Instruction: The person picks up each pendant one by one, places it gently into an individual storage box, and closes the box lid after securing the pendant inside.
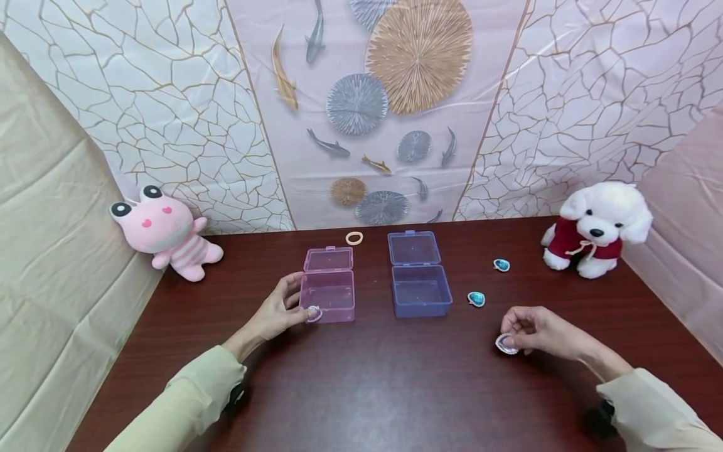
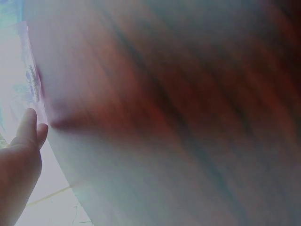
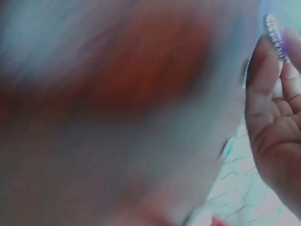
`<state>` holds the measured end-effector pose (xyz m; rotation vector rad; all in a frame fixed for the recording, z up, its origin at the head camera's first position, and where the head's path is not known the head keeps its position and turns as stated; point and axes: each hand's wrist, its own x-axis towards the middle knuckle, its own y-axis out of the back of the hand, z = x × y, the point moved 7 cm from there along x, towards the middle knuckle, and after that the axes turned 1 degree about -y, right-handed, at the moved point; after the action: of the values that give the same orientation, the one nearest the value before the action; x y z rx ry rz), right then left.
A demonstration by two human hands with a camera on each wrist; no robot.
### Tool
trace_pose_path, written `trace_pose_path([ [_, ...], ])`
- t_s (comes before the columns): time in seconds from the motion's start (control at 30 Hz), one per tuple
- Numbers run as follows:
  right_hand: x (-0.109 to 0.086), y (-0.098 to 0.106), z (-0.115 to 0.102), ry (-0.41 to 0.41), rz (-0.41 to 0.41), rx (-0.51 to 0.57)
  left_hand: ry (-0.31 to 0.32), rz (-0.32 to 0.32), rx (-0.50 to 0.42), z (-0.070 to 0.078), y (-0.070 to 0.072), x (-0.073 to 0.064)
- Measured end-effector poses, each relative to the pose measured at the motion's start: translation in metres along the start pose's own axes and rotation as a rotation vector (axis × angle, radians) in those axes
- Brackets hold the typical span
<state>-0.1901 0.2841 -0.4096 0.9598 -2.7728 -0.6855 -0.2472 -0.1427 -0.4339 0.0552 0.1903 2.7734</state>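
A small see-through pink box (image 1: pixel 327 316) stands with its lid raised. My left hand (image 1: pixel 279 314) holds its left side, fingers along the side wall and thumb at the front corner. By that thumb tip shows a pale rhinestone-edged gem (image 1: pixel 319 317); whether it lies inside the box cannot be made out. In the left wrist view, the thumb (image 2: pixel 29 123) is against the pink plastic. My right hand (image 1: pixel 533 329) pinches a purple gem piece (image 1: pixel 504 345) with a rhinestone rim between thumb and fingers, above the table. The right wrist view shows this piece (image 3: pixel 273 33) edge-on.
A see-through blue box (image 1: pixel 422 309), lid up, stands right of the pink one. Two teal gem pieces (image 1: pixel 476 299) lie between it and a white plush dog (image 1: pixel 599 229). A cream ring (image 1: pixel 354 238) lies at the back; a pink plush frog (image 1: pixel 164 232) sits far left.
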Motion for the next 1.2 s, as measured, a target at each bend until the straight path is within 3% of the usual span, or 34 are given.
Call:
trace_pose_path([
  [0.23, 0.035, -0.018, -0.050, 0.029, 0.035, 0.099, -0.001, -0.004, -0.001, -0.001, 0.000, 0.001],
  [0.33, 0.059, -0.027, -0.070, 0.035, 0.096, 0.136, -0.002, -0.001, -0.013, -0.001, 0.001, 0.001],
  [0.6, 0.135, -0.070, -0.102, -0.064, 0.207, 0.305, -0.008, 0.008, -0.024, -0.001, 0.000, 0.001],
  [0.93, 0.203, -0.119, -0.111, -0.107, 0.281, 0.501, -0.001, 0.008, -0.031, -0.001, -0.001, 0.001],
  [1.2, 0.229, -0.137, -0.105, -0.150, 0.355, 0.501, 0.012, 0.018, -0.041, -0.001, 0.000, 0.000],
])
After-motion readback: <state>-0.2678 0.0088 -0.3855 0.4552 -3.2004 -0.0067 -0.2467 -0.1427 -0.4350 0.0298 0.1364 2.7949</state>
